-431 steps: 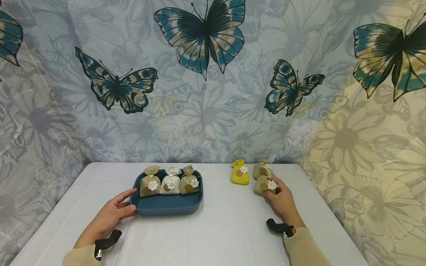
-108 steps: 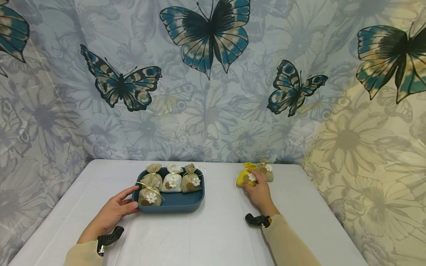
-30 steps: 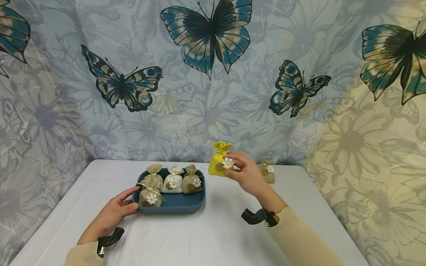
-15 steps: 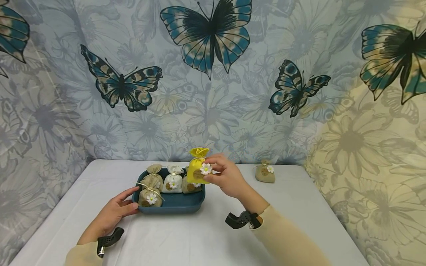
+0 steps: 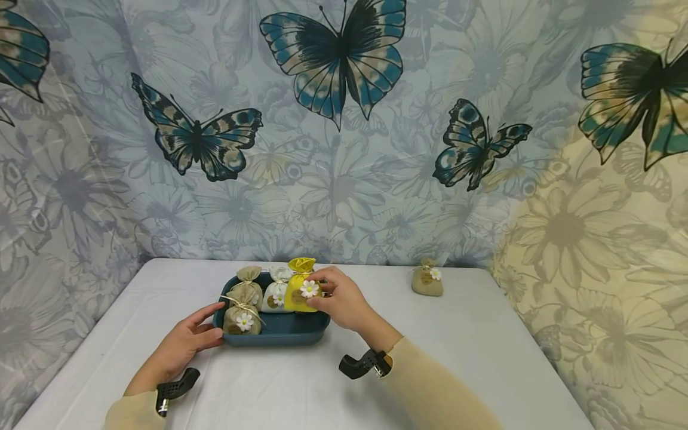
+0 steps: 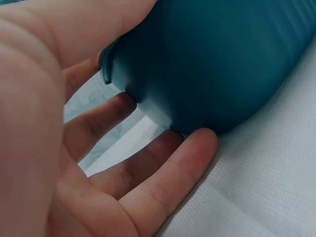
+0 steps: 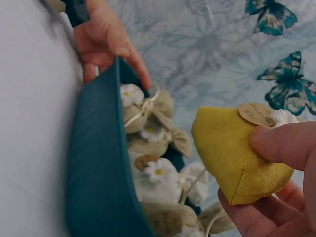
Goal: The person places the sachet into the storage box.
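Note:
My right hand (image 5: pixel 344 300) pinches a small yellow drawstring sachet (image 7: pixel 224 148) with a white flower and a round brown tag. In the head view the sachet overlaps the right part of a dark blue tray (image 5: pixel 274 339); in the right wrist view it is raised above the tray's rim. My left hand (image 5: pixel 181 343) touches the tray's left end, its fingers (image 6: pixel 106 118) spread and fairly straight against the wall. Inside the tray, two beige sachets (image 5: pixel 243 319) stand at the left, one before the other. A white sachet (image 5: pixel 275 297) is beside them, and another beige one (image 7: pixel 168 219) is mostly hidden behind the yellow one.
One beige sachet (image 5: pixel 427 282) with a white flower stands alone at the back right of the white-covered table (image 5: pixel 258 394). A cloth backdrop (image 5: pixel 333 197) printed with butterflies and flowers rises behind the table's far edge. Black wrist devices (image 5: pixel 365 364) sit at both cuffs.
My right hand has picked up the yellow sachet at the right and carried it left and down over the tray. Earlier, a beige sachet moved into the tray's front left. My left hand stays put.

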The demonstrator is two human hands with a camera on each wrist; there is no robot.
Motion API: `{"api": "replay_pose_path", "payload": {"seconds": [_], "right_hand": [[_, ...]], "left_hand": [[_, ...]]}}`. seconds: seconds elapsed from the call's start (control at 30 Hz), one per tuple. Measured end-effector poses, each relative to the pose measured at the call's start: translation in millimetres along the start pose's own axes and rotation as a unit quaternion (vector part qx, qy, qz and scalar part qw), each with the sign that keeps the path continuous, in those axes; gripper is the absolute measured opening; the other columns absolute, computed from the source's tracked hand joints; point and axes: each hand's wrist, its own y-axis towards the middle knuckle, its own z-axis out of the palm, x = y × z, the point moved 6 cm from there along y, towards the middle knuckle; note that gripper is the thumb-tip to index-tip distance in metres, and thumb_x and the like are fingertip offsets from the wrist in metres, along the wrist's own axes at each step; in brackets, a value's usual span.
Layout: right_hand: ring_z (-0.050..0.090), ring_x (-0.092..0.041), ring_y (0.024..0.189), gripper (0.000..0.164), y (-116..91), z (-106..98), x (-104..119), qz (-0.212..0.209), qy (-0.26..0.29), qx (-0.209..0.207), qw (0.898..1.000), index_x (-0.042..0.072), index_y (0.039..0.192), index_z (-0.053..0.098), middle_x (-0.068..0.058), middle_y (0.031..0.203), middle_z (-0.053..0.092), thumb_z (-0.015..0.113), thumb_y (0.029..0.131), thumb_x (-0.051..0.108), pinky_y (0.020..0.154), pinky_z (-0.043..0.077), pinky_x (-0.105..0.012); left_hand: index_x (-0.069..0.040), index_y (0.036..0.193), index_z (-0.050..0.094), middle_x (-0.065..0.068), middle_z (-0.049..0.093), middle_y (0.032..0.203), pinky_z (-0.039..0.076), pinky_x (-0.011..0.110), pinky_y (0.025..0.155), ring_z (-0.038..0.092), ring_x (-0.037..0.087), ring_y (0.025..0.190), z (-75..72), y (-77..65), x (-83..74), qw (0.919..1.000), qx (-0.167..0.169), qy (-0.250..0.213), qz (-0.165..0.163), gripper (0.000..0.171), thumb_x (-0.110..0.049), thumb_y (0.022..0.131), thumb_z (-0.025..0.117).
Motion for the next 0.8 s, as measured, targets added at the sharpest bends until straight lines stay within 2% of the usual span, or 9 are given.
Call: {"api": "replay_pose_path", "payload": {"seconds": [0.23,0.53,0.8], "right_hand": [[0.057,-0.032,0.119,0.034,5.1,19.3,-16.6,0.024,-0.03,0.003,0.999,0.025,0.113,0.07,0.006,0.12,0.054,0.082,0.084,0.011,0.086,0.056,-0.03],[0.061,-0.026,0.111,0.034,6.6,30.9,-17.3,0.015,-0.071,0.009,0.997,0.022,0.115,0.07,0.005,0.117,0.054,0.082,0.085,0.011,0.089,0.053,-0.031],[0.059,-0.018,0.102,0.033,11.4,37.8,-23.3,0.017,-0.09,0.013,0.996,0.023,0.11,0.071,0.007,0.114,0.055,0.083,0.083,0.01,0.083,0.053,-0.032]], "left_hand": [[0.0,0.155,0.03,0.03,0.02,0.156,0.056,0.044,0.089,0.049,0.032,0.125,-0.4,-0.7,0.7,1.0,-0.001,0.0,0.001,0.071,-0.007,0.095,0.068],[0.0,0.154,0.03,0.032,0.02,0.155,0.056,0.044,0.089,0.041,0.045,0.131,0.9,-0.7,-1.7,1.0,-0.003,0.005,0.0,0.071,-0.008,0.095,0.068],[0.0,0.155,0.03,0.032,0.02,0.156,0.056,0.044,0.089,0.04,0.045,0.131,-0.1,-0.4,-1.1,1.0,-0.003,0.005,-0.001,0.071,-0.009,0.096,0.068]]}}
